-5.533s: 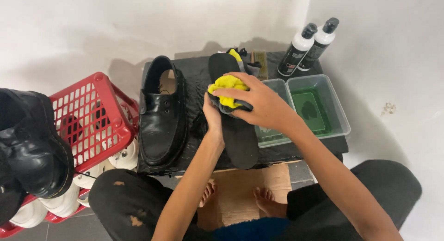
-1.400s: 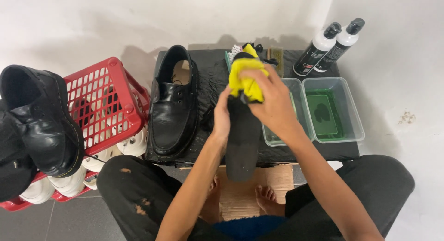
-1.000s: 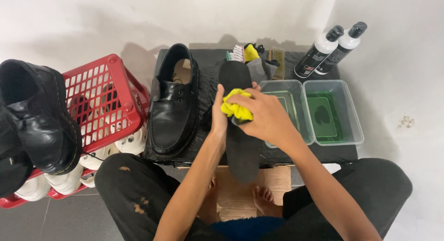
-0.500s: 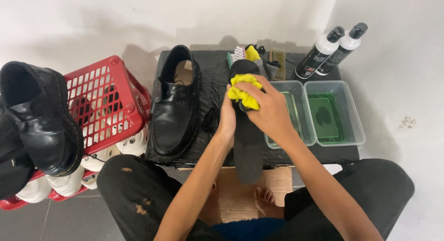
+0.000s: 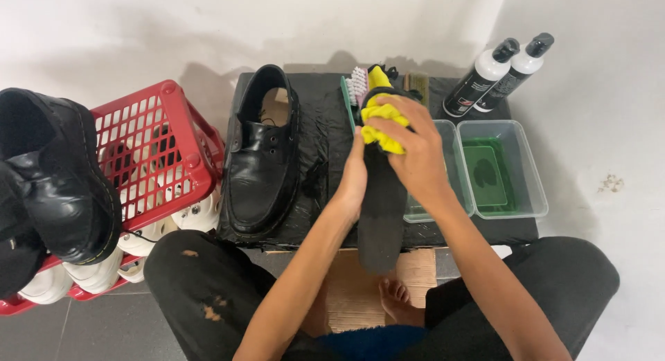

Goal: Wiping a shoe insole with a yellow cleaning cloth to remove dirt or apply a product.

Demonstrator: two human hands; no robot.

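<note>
lying lengthwise, black insole (image 5: 379, 215) toe away, heel toward person.

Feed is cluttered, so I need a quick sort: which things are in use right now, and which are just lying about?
In use: left hand, right hand, yellow cloth, black insole.

Lying about: black shoe, brush, two bottles, two tubs, red basket, boots.
</note>
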